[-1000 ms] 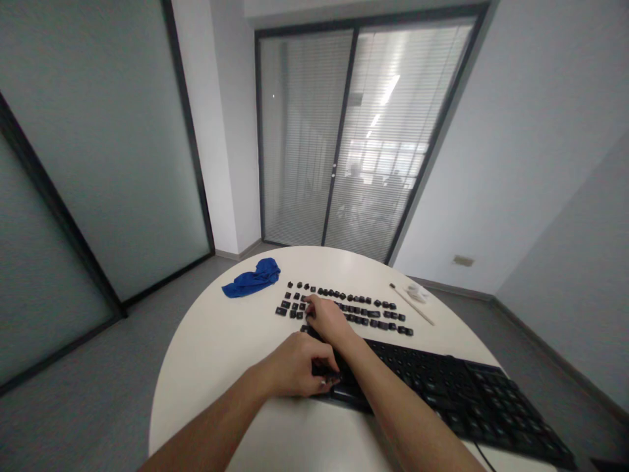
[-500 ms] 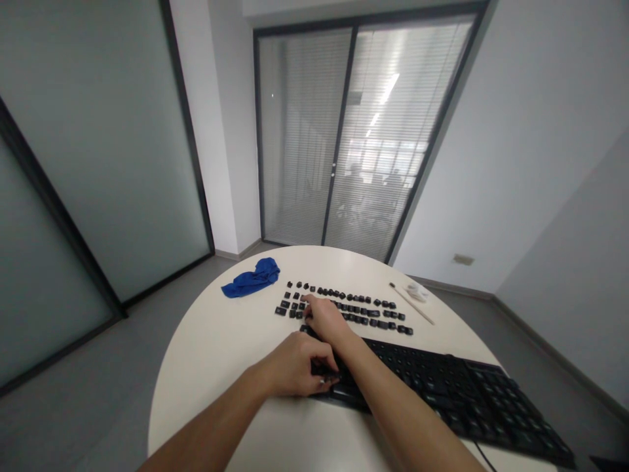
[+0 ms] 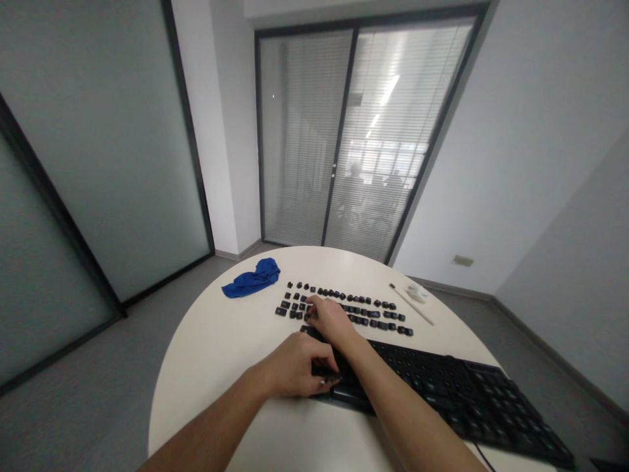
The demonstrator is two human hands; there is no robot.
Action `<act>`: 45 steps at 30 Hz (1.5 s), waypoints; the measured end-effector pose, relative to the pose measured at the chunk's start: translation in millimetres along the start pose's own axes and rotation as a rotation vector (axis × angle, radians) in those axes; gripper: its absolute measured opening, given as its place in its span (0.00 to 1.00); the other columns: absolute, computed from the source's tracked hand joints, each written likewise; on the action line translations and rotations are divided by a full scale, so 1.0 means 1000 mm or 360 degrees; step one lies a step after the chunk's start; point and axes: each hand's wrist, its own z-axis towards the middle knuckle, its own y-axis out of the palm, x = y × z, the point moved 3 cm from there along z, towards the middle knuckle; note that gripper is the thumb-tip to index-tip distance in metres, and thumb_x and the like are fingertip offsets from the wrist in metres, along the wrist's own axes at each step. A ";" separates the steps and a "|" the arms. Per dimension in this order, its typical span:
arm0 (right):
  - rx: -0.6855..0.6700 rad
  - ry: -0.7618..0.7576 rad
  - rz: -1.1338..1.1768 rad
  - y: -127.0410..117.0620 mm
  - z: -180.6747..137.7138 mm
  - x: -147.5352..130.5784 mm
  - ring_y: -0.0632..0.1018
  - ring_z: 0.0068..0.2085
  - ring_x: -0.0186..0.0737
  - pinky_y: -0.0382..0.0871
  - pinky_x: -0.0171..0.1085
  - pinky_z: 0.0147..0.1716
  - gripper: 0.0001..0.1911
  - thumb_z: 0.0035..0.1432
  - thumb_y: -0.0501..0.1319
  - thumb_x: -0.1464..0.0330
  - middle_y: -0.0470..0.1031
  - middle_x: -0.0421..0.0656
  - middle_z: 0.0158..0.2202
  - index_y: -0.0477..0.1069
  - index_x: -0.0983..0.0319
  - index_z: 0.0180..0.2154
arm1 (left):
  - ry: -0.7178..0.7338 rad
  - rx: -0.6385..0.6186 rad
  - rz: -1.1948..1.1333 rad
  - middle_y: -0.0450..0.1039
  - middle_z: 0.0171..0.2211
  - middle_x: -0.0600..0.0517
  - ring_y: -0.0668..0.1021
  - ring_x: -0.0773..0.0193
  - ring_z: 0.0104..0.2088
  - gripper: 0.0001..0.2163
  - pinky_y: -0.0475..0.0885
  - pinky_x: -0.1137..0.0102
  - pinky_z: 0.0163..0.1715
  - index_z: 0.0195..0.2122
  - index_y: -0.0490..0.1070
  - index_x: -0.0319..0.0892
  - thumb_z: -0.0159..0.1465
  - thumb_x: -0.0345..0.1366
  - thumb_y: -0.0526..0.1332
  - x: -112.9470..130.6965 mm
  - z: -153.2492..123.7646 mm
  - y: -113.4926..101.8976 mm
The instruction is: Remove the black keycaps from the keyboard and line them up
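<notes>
Cloth (image 3: 251, 279) beside keycaps (image 3: 363, 311), stick (image 3: 411, 304) right.

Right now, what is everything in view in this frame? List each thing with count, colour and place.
keyboard: one, black, near right of the table, its left end under the hands.
loose keycaps: many, black, in rows beyond the keyboard.
cloth: one, blue, crumpled, far left of the table.
stick: one, thin, pale with a dark tip, far right of the table.
white bits: small, beside the stick; too small to identify.
table: one, round, white.
glass doors with blinds: behind the table.
left hand: on the keyboard's left end.
right hand: fingertips among the keycaps.
</notes>
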 end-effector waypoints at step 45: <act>-0.0429 -0.0355 0.0422 -0.061 -0.125 0.042 0.60 0.62 0.53 0.52 0.51 0.62 0.42 0.44 0.70 0.50 0.62 0.47 0.62 0.65 0.53 0.60 | -0.0555 0.0354 -0.0428 0.79 0.29 0.51 0.80 0.62 0.32 0.09 0.73 0.71 0.33 0.33 0.71 0.40 0.65 0.39 0.59 -0.009 0.010 0.005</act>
